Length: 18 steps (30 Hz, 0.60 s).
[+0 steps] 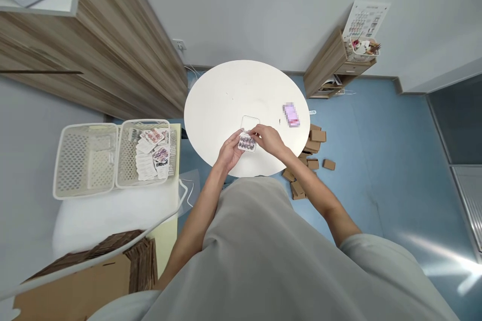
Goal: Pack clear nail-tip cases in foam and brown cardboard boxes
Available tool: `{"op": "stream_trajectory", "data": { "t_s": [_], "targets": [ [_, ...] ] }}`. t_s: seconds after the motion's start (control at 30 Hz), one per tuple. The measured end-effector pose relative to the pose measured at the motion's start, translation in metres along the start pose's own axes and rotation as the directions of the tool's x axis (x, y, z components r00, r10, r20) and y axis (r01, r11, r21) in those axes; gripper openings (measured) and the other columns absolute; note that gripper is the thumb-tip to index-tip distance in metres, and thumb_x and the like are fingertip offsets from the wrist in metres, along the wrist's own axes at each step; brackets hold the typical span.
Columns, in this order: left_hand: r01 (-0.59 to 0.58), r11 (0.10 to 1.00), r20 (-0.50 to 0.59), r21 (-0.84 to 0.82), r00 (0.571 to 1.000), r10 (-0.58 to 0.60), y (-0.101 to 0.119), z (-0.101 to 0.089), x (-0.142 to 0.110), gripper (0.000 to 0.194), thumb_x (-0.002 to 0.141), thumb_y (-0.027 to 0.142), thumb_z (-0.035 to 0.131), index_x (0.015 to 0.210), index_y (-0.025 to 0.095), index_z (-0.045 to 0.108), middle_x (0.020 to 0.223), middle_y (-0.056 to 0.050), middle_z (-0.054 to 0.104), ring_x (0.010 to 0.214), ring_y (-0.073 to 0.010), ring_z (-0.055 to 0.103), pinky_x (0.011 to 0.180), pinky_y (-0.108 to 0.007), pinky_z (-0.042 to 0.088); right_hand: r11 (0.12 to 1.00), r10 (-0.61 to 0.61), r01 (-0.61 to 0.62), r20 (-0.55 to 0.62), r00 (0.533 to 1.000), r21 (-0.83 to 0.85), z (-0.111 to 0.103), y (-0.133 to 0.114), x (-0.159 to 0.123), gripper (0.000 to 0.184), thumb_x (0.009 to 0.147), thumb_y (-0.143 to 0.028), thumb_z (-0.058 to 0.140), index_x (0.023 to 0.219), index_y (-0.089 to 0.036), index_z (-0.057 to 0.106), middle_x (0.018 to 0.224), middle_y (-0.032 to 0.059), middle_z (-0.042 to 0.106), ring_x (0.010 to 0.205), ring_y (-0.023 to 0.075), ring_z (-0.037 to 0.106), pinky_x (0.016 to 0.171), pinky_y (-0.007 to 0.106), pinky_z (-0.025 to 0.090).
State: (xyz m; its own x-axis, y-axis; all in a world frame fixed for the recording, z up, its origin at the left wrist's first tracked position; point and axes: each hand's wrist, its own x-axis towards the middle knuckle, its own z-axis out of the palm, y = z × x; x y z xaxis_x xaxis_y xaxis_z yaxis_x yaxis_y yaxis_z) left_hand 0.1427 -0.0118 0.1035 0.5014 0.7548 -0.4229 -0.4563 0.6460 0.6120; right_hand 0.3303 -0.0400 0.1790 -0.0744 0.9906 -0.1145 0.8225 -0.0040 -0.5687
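Note:
Over the near part of the white round table, my left hand grips a small clear plastic case by its left side. Its transparent lid stands open away from me. Inside the case, dark, shiny press-on nails appear in rows on a white backing. My right hand reaches in from the right, fingers pinched together at the case's upper edge near the hinge. What lies between those fingertips is too small to make out.
A blurred purple-pink item lies at the table's right. Small cardboard boxes are heaped on the floor. To the left, a white basket holds printed cards beside another basket. Flattened cardboard is stacked nearer me.

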Motion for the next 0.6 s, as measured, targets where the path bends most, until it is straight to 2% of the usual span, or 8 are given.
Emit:
{"op": "stream_trajectory", "data": {
  "t_s": [0.13, 0.23, 0.3, 0.4, 0.47, 0.53, 0.6],
  "targets": [
    [0.002, 1.000, -0.001, -0.010, 1.000, -0.002, -0.007, 0.004, 0.001, 0.049, 0.094, 0.025, 0.077, 0.142, 0.016, 0.068, 0.135, -0.015, 0.076, 0.119, -0.0252, 0.074, 0.107, -0.040, 0.058, 0.999, -0.015, 0.014, -0.023, 1.000, -0.034, 0.009, 0.006, -0.004, 0.024, 0.106, -0.018, 0.060, 0.114, -0.023, 0.082, 0.115, 0.0088, 0.074, 0.105, 0.0267, 0.069, 0.085, 0.035, 0.052],
    [-0.003, 1.000, -0.024, -0.021, 1.000, 0.003, -0.009, 0.004, 0.001, 0.049, 0.094, 0.024, 0.078, 0.141, 0.016, 0.069, 0.137, -0.016, 0.075, 0.122, -0.0268, 0.073, 0.109, -0.042, 0.057, 1.000, -0.016, 0.017, -0.098, 0.995, 0.012, 0.010, 0.013, -0.003, 0.018, 0.107, -0.025, 0.063, 0.109, -0.024, 0.081, 0.113, 0.0092, 0.072, 0.110, 0.0279, 0.064, 0.092, 0.038, 0.053],
    [-0.008, 0.999, -0.035, -0.032, 0.999, 0.007, -0.009, 0.003, -0.001, 0.048, 0.093, 0.024, 0.078, 0.140, 0.016, 0.070, 0.140, -0.017, 0.074, 0.125, -0.0282, 0.072, 0.110, -0.044, 0.056, 0.996, 0.048, -0.032, -0.199, 0.979, 0.084, 0.008, 0.022, 0.003, 0.020, 0.108, -0.034, 0.062, 0.108, -0.023, 0.079, 0.111, 0.0097, 0.073, 0.110, 0.0279, 0.064, 0.097, 0.040, 0.053],
    [-0.007, 0.999, -0.037, -0.048, 0.999, 0.006, -0.009, 0.000, -0.004, 0.047, 0.094, 0.024, 0.078, 0.140, 0.015, 0.070, 0.143, -0.019, 0.073, 0.128, -0.0291, 0.071, 0.110, -0.045, 0.056, 0.955, 0.248, -0.179, -0.310, 0.918, 0.235, 0.005, 0.041, 0.016, 0.036, 0.108, -0.051, 0.060, 0.115, -0.020, 0.076, 0.114, 0.0117, 0.076, 0.104, 0.0268, 0.068, 0.098, 0.041, 0.054],
    [-0.001, 0.998, -0.036, -0.055, 0.999, -0.001, -0.009, -0.002, -0.006, 0.047, 0.094, 0.024, 0.078, 0.139, 0.015, 0.070, 0.142, -0.019, 0.073, 0.127, -0.0293, 0.071, 0.110, -0.046, 0.056, 0.902, 0.346, -0.254, -0.232, 0.909, 0.348, 0.007, 0.052, 0.026, 0.047, 0.105, -0.063, 0.059, 0.110, -0.019, 0.077, 0.111, 0.0123, 0.079, 0.099, 0.0262, 0.072, 0.093, 0.039, 0.056],
    [0.006, 0.998, -0.038, -0.059, 0.999, -0.008, -0.010, -0.004, -0.008, 0.046, 0.094, 0.023, 0.077, 0.139, 0.015, 0.071, 0.141, -0.019, 0.073, 0.127, -0.0291, 0.072, 0.109, -0.045, 0.056, 0.841, 0.360, -0.280, -0.092, 0.928, 0.463, 0.013, 0.059, 0.033, 0.054, 0.102, -0.070, 0.057, 0.098, -0.019, 0.077, 0.104, 0.0116, 0.081, 0.091, 0.0247, 0.074, 0.085, 0.037, 0.058],
    [0.008, 0.998, -0.046, -0.062, 0.999, -0.011, -0.011, -0.006, -0.010, 0.045, 0.094, 0.023, 0.077, 0.138, 0.014, 0.071, 0.141, -0.019, 0.074, 0.126, -0.0289, 0.072, 0.110, -0.045, 0.056, 0.788, 0.348, -0.273, -0.033, 0.937, 0.551, 0.020, 0.059, 0.037, 0.055, 0.101, -0.071, 0.057, 0.092, -0.020, 0.076, 0.099, 0.0101, 0.082, 0.083, 0.0225, 0.074, 0.080, 0.035, 0.059]
  ]
}}
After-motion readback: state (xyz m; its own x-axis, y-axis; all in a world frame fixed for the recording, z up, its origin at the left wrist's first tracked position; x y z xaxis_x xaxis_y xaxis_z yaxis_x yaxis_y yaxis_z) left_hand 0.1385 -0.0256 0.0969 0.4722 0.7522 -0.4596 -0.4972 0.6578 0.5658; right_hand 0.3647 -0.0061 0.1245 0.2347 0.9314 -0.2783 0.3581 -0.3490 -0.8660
